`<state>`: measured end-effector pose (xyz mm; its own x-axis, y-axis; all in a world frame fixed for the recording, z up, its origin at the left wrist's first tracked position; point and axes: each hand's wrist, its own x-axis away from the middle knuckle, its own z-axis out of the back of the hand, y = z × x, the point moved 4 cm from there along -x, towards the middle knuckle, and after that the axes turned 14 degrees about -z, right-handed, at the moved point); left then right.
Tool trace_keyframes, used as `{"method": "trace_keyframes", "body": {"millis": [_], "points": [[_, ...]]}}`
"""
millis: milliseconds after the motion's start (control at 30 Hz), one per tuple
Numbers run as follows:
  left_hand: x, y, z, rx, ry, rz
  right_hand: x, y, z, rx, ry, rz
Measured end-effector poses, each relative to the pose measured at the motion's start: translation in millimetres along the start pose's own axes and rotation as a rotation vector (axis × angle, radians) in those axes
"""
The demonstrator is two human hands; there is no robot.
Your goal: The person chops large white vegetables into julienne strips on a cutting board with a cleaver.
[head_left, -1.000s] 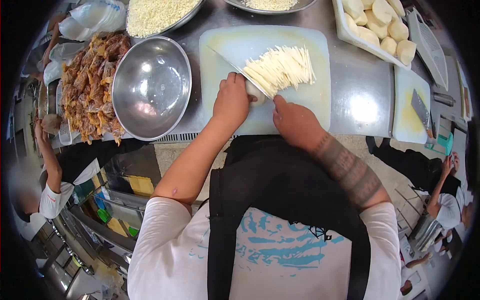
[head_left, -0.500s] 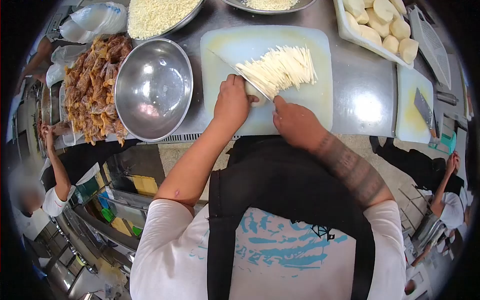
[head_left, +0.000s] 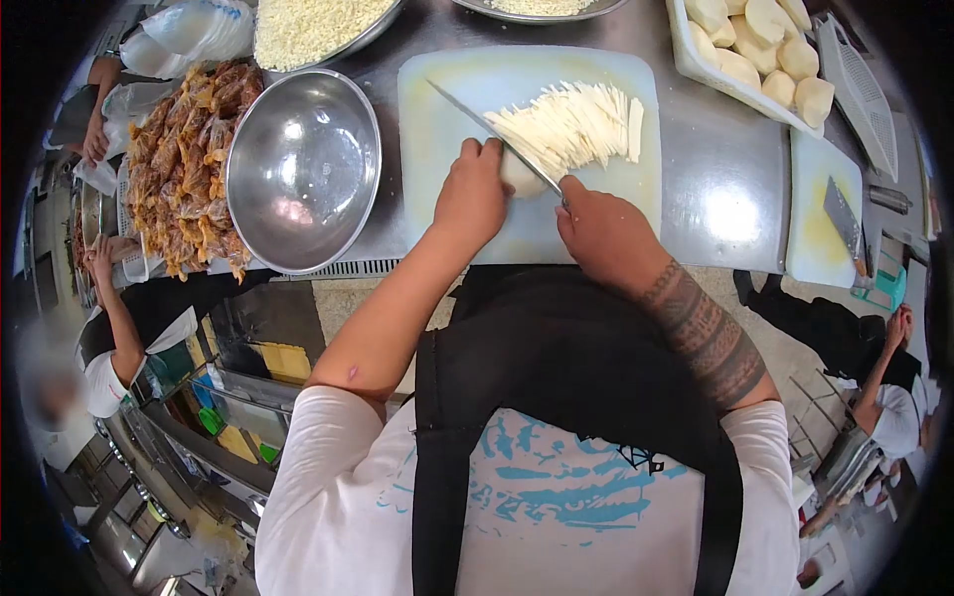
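Head view: on the milky plastic board (head_left: pixel 427 149), the left hand (head_left: pixel 471 194), fingers bent close together, holds a pale, rounded vegetable (head_left: pixel 520 176) near the middle. The right hand (head_left: pixel 608 233) wraps its fingers round a thin metal knife (head_left: pixel 479 121), blade slanting toward the far left corner. Slim strips (head_left: pixel 573 121) heap beside it. A shiny, round bowl (head_left: pixel 303 169) stands off the left edge.

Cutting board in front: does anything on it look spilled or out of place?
Nothing stands out. The pale strips lie heaped on the cutting board, one thicker strip at the heap's right edge, and none show beyond the board.
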<state>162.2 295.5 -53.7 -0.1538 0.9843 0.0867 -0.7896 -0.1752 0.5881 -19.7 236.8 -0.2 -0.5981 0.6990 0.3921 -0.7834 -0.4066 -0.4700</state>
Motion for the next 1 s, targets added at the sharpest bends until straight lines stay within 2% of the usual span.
{"method": "trace_keyframes", "body": {"millis": [133, 267, 333, 467, 633, 700, 833, 1000], "points": [[-5, 3, 0, -0.019, -0.014, -0.018, 6, -12, 12, -0.011, 0.015, 0.06], [-2, -1, -3, 0.007, 0.05, -0.062, -15, 1, -12, 0.01, -0.039, -0.015], [0, 0, -4, 0.01, 0.045, -0.045, 2, -17, 14, 0.007, 0.008, 0.067], [-2, -4, -5, 0.038, 0.066, -0.041, -11, 1, -16, -0.015, -0.052, 0.011], [0, -6, -6, 0.047, 0.093, -0.08, 4, -22, 11, 0.014, -0.055, 0.026], [2, -8, -9, 0.058, 0.108, -0.09, -11, -1, -20, 0.008, -0.053, 0.007], [2, -5, -5, 0.055, 0.108, -0.057, 0, -19, 6, 0.021, -0.062, 0.021], [-1, -6, -6, 0.057, 0.123, -0.055, -9, -5, -17, 0.025, -0.05, 0.008]]}}
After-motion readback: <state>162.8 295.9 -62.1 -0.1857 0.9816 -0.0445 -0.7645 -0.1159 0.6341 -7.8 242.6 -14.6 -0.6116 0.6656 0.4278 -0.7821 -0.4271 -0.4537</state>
